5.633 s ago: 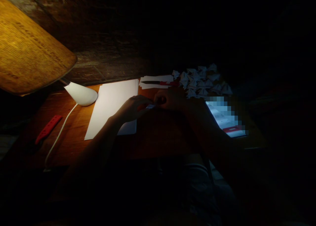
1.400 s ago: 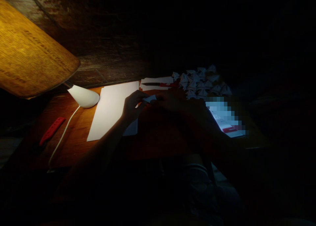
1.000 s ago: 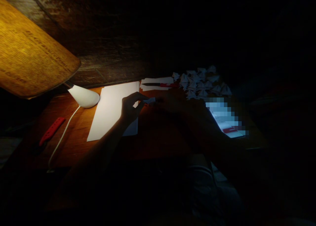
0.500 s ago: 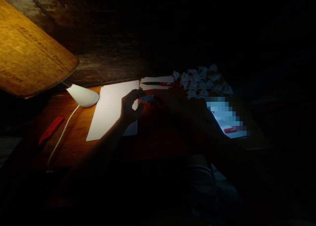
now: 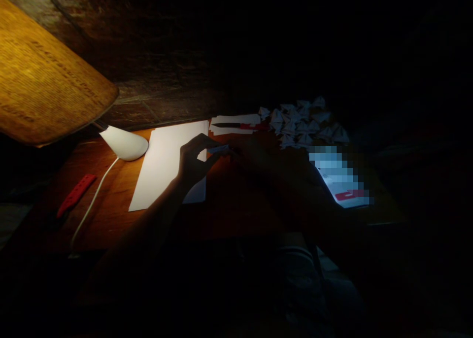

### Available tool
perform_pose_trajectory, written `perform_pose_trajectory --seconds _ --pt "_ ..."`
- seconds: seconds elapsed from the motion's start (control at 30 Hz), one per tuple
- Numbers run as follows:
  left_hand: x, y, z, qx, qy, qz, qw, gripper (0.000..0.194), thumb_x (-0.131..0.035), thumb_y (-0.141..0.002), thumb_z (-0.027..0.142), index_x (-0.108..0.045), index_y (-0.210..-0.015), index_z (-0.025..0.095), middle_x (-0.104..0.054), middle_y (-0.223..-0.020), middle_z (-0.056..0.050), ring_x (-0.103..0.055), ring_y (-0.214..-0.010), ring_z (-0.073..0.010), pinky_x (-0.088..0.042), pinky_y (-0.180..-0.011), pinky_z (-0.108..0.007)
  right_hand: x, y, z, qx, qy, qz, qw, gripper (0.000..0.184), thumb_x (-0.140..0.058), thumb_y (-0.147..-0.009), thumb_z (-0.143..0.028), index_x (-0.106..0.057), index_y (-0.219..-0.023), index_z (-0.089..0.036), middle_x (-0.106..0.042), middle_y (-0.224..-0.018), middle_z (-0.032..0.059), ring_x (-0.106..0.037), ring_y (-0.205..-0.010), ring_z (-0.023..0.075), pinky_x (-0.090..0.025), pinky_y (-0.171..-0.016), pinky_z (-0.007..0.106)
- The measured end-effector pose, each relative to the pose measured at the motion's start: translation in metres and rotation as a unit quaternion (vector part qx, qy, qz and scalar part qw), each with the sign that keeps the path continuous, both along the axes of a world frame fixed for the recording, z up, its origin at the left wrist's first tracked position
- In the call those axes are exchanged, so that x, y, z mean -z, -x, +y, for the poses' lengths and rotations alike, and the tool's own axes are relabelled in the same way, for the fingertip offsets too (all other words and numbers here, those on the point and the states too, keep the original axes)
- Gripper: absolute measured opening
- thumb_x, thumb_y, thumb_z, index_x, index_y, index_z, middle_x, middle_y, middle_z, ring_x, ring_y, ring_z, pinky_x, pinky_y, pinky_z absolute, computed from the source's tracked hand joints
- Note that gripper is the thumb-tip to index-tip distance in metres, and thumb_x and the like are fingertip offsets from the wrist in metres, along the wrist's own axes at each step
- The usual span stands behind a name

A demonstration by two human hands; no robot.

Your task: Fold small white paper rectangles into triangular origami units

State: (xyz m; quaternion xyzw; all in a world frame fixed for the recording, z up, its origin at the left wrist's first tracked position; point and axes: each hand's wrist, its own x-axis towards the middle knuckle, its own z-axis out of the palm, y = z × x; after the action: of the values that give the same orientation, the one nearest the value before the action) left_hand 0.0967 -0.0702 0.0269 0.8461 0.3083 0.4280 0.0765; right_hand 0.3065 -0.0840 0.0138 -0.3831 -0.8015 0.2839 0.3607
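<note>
A small folded piece of paper [image 5: 219, 149] is pinched between the thumb and fingers of my left hand [image 5: 192, 156], above the desk. My right hand [image 5: 248, 152] lies in deep shadow at the paper's right end, its fingertips closed on it; most of its fingers are hard to make out. Beneath and left of my left hand lies a stack of white paper sheets [image 5: 158, 165]. Just behind both hands, a knife [image 5: 229, 125] with a dark blade and red handle rests on smaller paper pieces [image 5: 236, 118].
Several folded paper pieces [image 5: 295, 121] are heaped at the back right. In front of them lies a lit phone [image 5: 338, 178], its screen partly pixelated. On the left stand a lamp with a yellow shade [image 5: 51, 77] and white base [image 5: 127, 143], its cord [image 5: 94, 197], and a red utility knife [image 5: 77, 195].
The folded paper has tilted and now shows a narrower face. My left hand has shifted slightly left and its thumb has straightened along the paper. Things on the desk have stayed put.
</note>
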Motion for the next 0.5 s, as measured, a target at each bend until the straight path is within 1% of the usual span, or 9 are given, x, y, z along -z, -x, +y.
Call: perform_pose_trajectory --seconds 0.13,0.3,0.4,0.5 --pt "0.000 0.001 0.001 0.003 -0.021 -0.023 1.000 0.016 -0.078 -0.092 0.036 -0.076 -0.086 0.021 -0.076 -0.083 -0.002 -0.068 -0.072 -0.0150 -0.055 -0.067 -0.030 -0.001 -0.001 0.000 0.005 -0.002 -0.001 1.000 0.024 -0.057 -0.104 -0.029 -0.077 -0.104 -0.016 -0.078 -0.094 0.0067 -0.069 -0.081 0.0171 -0.045 -0.072 0.027" --pt "0.001 0.000 0.002 0.013 -0.033 -0.044 0.998 0.015 -0.077 -0.094 0.032 -0.075 -0.084 0.021 -0.074 -0.078 -0.001 -0.066 -0.069 -0.0138 -0.053 -0.064 -0.028 -0.003 0.001 0.000 -0.005 0.014 0.007 1.000 0.023 -0.056 -0.105 -0.029 -0.076 -0.105 -0.017 -0.078 -0.097 0.0058 -0.068 -0.076 0.0144 -0.045 -0.071 0.026" --pt "0.001 0.000 0.001 0.006 -0.017 -0.052 0.998 0.016 -0.076 -0.094 0.032 -0.074 -0.082 0.022 -0.073 -0.078 -0.002 -0.066 -0.070 -0.0149 -0.054 -0.066 -0.030 -0.007 0.003 -0.002 0.001 0.025 0.003 1.000 0.020 -0.058 -0.103 -0.026 -0.076 -0.102 -0.016 -0.077 -0.094 0.0049 -0.066 -0.075 0.0138 -0.044 -0.070 0.025" --pt "0.001 0.001 0.002 0.009 0.024 -0.059 0.998 0.015 -0.077 -0.093 0.032 -0.074 -0.081 0.022 -0.072 -0.077 -0.003 -0.065 -0.070 -0.0160 -0.056 -0.067 -0.033 -0.010 0.004 -0.005 0.008 0.039 -0.020 0.999 0.019 -0.057 -0.103 -0.021 -0.076 -0.100 -0.016 -0.076 -0.092 0.0048 -0.065 -0.077 0.0145 -0.042 -0.071 0.026"
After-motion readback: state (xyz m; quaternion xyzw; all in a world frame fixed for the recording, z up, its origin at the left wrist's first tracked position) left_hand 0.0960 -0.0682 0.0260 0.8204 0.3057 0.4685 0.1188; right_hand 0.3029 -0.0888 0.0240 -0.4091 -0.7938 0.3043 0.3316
